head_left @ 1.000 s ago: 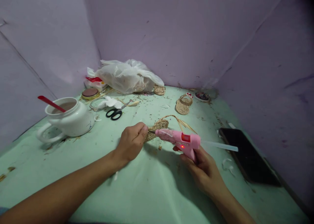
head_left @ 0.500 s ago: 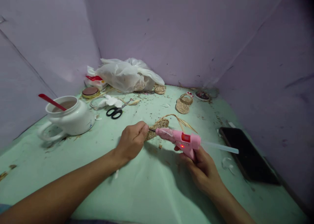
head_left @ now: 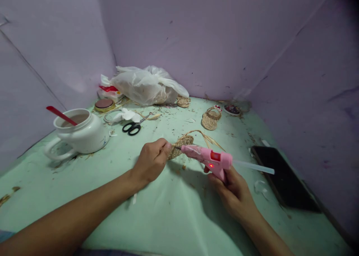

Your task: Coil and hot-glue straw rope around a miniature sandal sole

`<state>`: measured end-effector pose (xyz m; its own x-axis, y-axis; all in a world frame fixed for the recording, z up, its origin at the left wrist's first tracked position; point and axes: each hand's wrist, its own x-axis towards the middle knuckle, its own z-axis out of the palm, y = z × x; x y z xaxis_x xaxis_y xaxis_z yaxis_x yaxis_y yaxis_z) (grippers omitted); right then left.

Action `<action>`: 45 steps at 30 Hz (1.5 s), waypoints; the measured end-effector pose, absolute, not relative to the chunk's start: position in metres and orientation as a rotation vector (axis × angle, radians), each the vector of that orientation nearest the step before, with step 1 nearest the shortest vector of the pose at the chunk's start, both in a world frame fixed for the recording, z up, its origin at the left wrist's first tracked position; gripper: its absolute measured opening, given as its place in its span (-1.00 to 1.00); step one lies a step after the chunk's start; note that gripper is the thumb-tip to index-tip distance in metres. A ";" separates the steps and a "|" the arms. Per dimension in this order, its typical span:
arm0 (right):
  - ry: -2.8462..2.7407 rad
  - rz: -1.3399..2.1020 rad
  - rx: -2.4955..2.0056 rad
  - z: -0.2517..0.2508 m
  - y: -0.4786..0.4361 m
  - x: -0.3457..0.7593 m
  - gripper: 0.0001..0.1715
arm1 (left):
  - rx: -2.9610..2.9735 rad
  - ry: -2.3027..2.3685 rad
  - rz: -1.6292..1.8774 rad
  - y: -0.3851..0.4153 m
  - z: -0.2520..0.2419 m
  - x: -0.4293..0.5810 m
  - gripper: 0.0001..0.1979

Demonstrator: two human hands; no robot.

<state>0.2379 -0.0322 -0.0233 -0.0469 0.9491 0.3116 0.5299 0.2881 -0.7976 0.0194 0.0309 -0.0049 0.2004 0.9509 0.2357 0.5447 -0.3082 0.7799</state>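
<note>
My left hand (head_left: 151,160) is closed on the near end of a small woven straw sole (head_left: 181,144) lying on the green table (head_left: 168,218). Loose straw strands (head_left: 209,138) arch from the sole's far end. My right hand (head_left: 234,192) grips the handle of a pink glue gun (head_left: 209,157) whose red light is on. Its nozzle points left and touches the sole close to my left fingertips. A clear glue stick (head_left: 254,167) juts from the back of the gun.
A white pot (head_left: 81,132) with a red spoon stands at the left. Black scissors (head_left: 131,127), a round tin (head_left: 103,104) and a plastic bag (head_left: 148,86) lie behind. A finished straw sandal (head_left: 210,118) sits at the back, a dark phone (head_left: 282,177) at the right. Purple walls enclose the table.
Both hands, the sole and the glue gun have drifted slightly to the right; the nozzle stays against the sole.
</note>
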 end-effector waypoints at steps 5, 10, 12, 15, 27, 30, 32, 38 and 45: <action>-1.684 0.636 -1.336 -0.021 -0.032 0.237 -0.89 | 1.958 1.439 1.032 0.028 -0.004 0.021 -0.80; -1.683 0.658 -1.326 -0.020 -0.032 0.238 -0.90 | 2.076 1.503 1.003 0.027 -0.006 0.021 -0.81; -1.674 0.663 -1.327 -0.019 -0.031 0.238 -0.91 | 2.107 1.545 0.972 0.027 -0.006 0.021 -0.80; -1.648 0.688 -1.324 -0.019 -0.030 0.237 -0.91 | 2.135 1.565 0.944 0.026 -0.006 0.021 -0.79; -1.604 0.674 -1.367 -0.013 -0.031 0.237 -0.90 | 2.157 1.553 0.935 0.027 -0.005 0.021 -0.80; -1.594 0.657 -1.384 -0.012 -0.030 0.235 -0.91 | 2.165 1.556 0.929 0.027 -0.005 0.021 -0.79; -1.592 0.650 -1.388 -0.012 -0.030 0.235 -0.91 | 2.175 1.558 0.925 0.026 -0.005 0.021 -0.79; -1.586 0.642 -1.382 -0.011 -0.031 0.236 -0.93 | 2.160 1.533 0.931 0.026 -0.005 0.021 -0.78; -1.616 0.717 -1.346 -0.018 -0.034 0.234 -0.93 | 2.034 1.453 1.006 0.027 -0.004 0.020 -0.72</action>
<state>0.2339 -0.0337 -0.0178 -0.0171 0.9643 0.2642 0.4511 0.2433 -0.8587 0.0197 0.0270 -0.0044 0.1818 0.9357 0.3024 0.6127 -0.3483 0.7094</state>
